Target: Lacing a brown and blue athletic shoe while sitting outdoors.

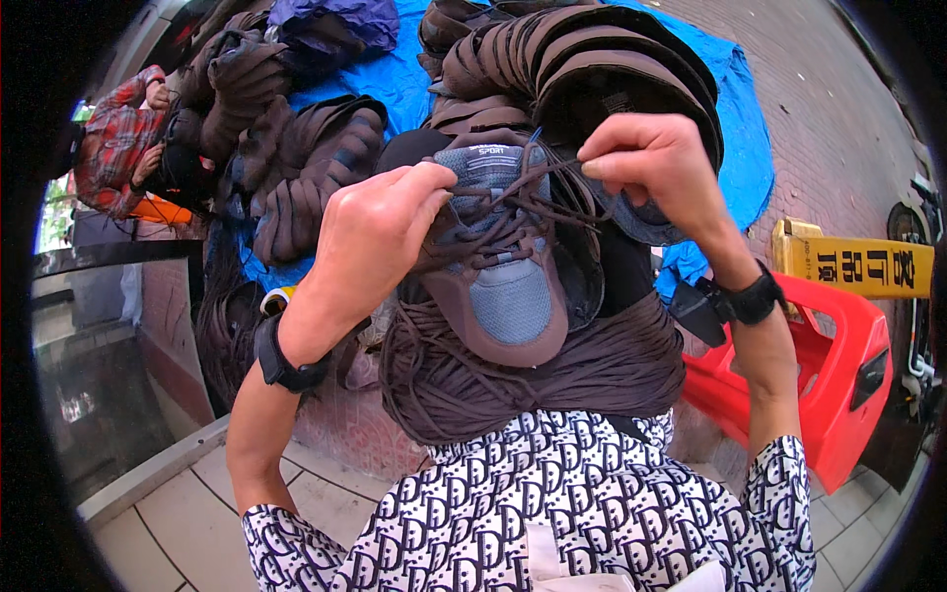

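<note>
Left grip [378, 229], right grip [656, 163] — pinching shoelaces [505, 198]

An improvised, seemingly open-air shoe workshop: nested stacks of shoe uppers [508, 61] lie on a blue tarpaulin [747, 148] beside a thick bundle of dark shoelaces [444, 370], with outdoor brick paving [819, 128] and a vehicle wheel [904, 223] beyond

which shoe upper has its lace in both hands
The blue-toed upper at centre, over the cord bundle: its dark lace reaches left hand and right hand; other uppers lie beside or beyond.
</note>
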Motion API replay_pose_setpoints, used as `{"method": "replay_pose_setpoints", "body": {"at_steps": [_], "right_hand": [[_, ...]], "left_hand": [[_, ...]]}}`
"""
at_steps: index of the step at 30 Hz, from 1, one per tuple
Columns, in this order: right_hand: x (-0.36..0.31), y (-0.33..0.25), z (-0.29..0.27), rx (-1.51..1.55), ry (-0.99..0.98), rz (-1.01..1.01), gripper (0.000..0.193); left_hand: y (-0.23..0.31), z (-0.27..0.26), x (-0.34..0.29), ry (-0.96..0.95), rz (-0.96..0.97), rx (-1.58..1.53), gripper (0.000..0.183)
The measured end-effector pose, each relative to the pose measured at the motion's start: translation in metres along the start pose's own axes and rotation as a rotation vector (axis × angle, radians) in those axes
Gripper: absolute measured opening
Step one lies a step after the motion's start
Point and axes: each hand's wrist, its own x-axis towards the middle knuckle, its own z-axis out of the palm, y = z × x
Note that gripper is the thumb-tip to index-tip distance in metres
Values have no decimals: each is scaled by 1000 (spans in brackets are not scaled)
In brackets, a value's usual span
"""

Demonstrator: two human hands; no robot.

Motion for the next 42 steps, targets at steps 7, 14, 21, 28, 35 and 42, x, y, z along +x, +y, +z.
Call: {"method": "replay_pose_setpoints", "body": {"at_steps": [7, 14, 21, 28, 35, 42], "right_hand": [[-19, -39, 32, 32, -113, -727, 18], [14, 51, 13, -319, -57, -213, 48], [14, 47, 13, -629, -71, -356, 15], [-12, -39, 3, 90, -37, -153, 13], [-49, -66, 36, -401, -158, -934, 18], [-59, -54, 23, -991, -153, -733, 19]], "left_hand": [[-1, -8, -8, -100, -263, -193, 14], [0, -4, 0, -131, -272, -271, 17], [-4, -5, -9, -62, -146, -145, 15], [-3, -4, -6, -24, -12, 61, 13], [16, -10, 24, 41, 226, 344, 11], [-4, 0, 15, -190, 169, 405, 10]]}}
